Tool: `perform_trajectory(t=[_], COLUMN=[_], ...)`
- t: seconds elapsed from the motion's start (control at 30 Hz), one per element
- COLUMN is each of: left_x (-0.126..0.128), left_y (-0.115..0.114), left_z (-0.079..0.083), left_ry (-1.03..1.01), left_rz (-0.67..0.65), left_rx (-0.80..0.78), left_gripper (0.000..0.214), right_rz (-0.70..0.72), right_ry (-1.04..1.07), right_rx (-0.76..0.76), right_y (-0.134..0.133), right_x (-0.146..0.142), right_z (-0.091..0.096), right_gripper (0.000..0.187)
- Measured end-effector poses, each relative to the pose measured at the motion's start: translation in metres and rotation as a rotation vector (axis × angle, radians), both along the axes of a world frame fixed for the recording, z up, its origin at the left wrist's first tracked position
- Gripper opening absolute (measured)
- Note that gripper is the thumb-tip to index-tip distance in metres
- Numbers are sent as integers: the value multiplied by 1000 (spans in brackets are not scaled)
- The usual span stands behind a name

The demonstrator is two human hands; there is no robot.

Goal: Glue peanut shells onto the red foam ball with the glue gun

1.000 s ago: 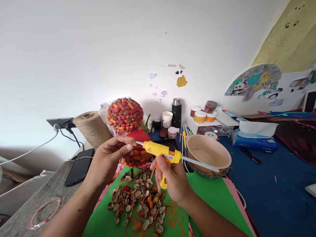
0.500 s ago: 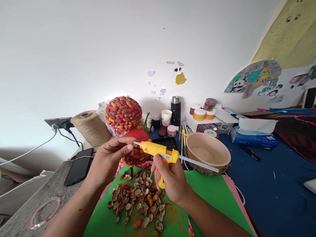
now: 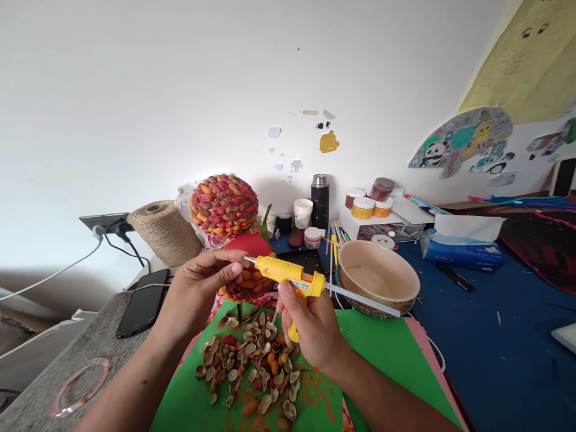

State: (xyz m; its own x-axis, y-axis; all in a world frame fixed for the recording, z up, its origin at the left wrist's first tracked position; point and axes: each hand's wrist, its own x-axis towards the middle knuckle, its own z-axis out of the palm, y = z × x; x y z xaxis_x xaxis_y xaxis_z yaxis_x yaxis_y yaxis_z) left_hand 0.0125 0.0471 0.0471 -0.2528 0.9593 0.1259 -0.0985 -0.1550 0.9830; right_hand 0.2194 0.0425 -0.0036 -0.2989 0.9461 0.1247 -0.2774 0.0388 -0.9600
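The right hand point(image 3: 310, 327) grips a yellow glue gun point(image 3: 288, 277), its nozzle touching a small shell piece point(image 3: 245, 262) pinched in the left hand point(image 3: 200, 291). Both are raised above a green sheet point(image 3: 387, 354) carrying a pile of painted shells point(image 3: 252, 366). A partly covered red ball point(image 3: 247, 273) stands just behind the hands. A tan bowl point(image 3: 378, 279) sits to the right on the blue worktop point(image 3: 495, 336).

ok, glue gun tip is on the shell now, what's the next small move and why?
Probably squeeze the trigger briefly: the right hand holds the glue gun with its nozzle touching the shell piece pinched in the left hand, and no glue bead shows yet.
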Motion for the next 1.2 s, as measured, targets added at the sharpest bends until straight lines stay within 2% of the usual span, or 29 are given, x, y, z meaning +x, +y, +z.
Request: perform_trajectory(t=[1.2], left_x=[-3], left_y=[1], left_z=[-2], left_ry=[53], left_rz=[-21], left_rx=[40], left_gripper=[46], right_rz=[3], right_ry=[-51], right_rx=[24], right_y=[-3], right_x=[0], right_z=[-1], right_gripper=[80])
